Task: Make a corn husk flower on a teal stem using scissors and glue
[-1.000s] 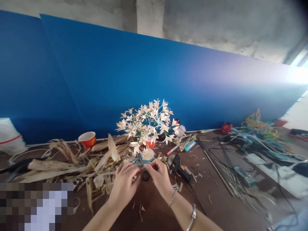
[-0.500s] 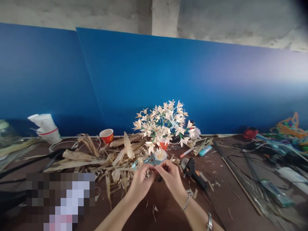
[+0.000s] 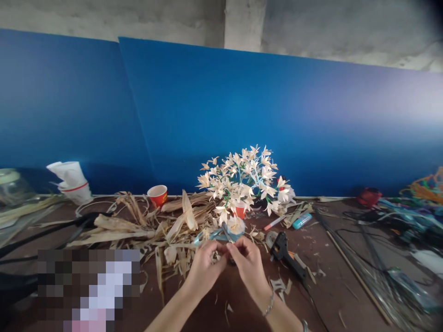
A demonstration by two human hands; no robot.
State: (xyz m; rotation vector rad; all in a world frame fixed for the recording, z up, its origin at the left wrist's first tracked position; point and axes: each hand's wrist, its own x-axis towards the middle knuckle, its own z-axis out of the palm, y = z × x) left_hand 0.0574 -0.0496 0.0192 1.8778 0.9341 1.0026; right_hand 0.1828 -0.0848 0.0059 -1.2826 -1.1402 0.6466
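My left hand and my right hand meet over the brown table, fingers pinched together on a small piece that is too small to name; a small dark object lies just under the fingertips. Right behind the fingers sits a small cup holding a pale husk flower, with blue-handled scissors beside it. Farther back stands a bouquet of cream husk flowers on blue stems.
Dried corn husks are heaped at the left. A black glue gun lies right of my hands. A red paper cup, stacked white cups, a marker, a lighter, wires and cables at the right. A blue board stands behind.
The view has swung left, so everything sits further right in the picture. My hands stay pinched together at the same spot by the small cup.
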